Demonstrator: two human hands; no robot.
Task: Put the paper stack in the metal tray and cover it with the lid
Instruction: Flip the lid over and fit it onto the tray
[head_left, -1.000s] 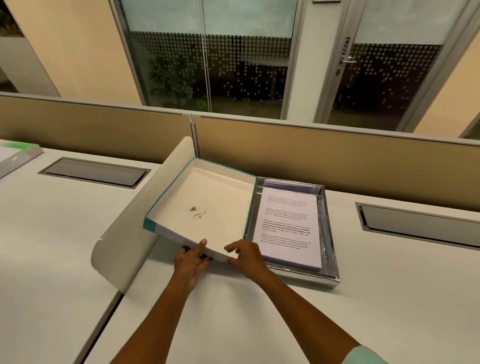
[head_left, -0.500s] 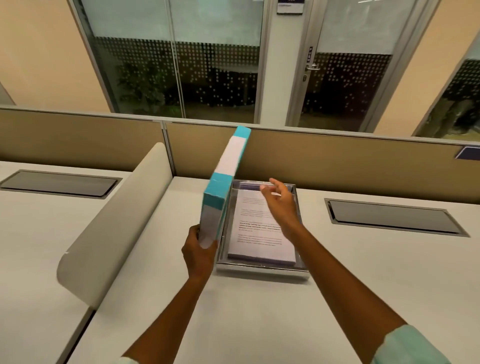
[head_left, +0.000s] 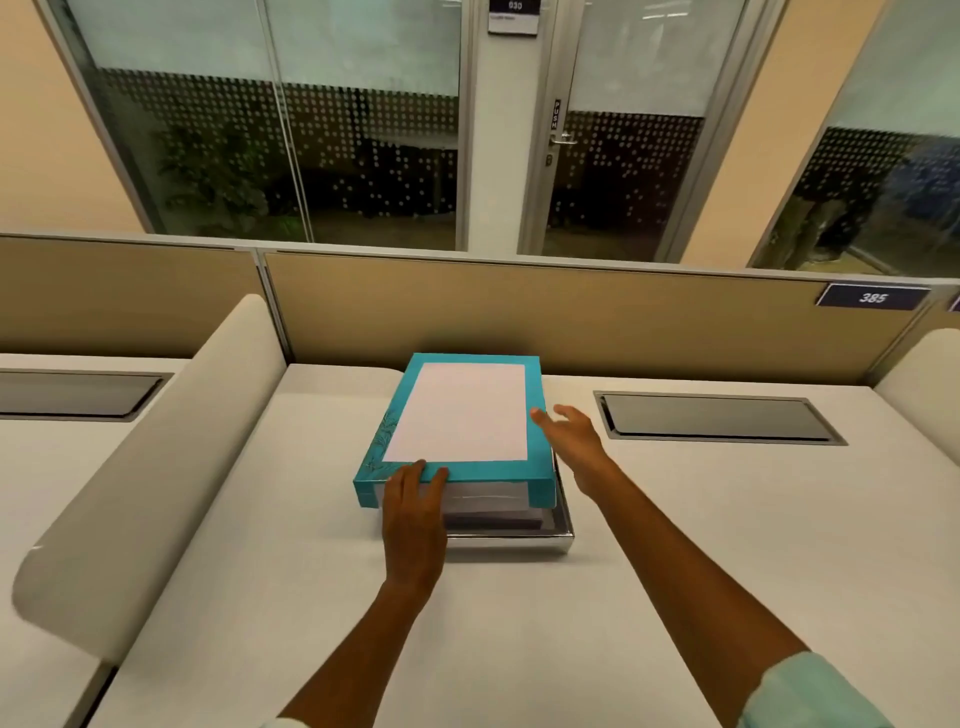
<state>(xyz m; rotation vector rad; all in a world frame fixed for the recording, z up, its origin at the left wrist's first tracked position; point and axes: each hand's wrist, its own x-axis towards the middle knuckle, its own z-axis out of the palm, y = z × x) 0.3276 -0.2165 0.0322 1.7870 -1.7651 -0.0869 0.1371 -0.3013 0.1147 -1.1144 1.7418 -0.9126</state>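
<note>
Lid (head_left: 460, 415) face-up, long axis pointing away

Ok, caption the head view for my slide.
Left hand lowers the teal lid over the metal tray; right hand open beside it.

Two bare forearms in view, both hands bare. Left hand (head_left: 415, 512): no ring, watch or glove visible. Right hand (head_left: 574, 441): same, nothing worn on fingers or wrist. Pale mint-green sleeve (head_left: 815, 693) on right arm, pushed up toward elbow, soft folds at cuff. Sliver of light sleeve at left arm, bottom edge of frame.
</note>
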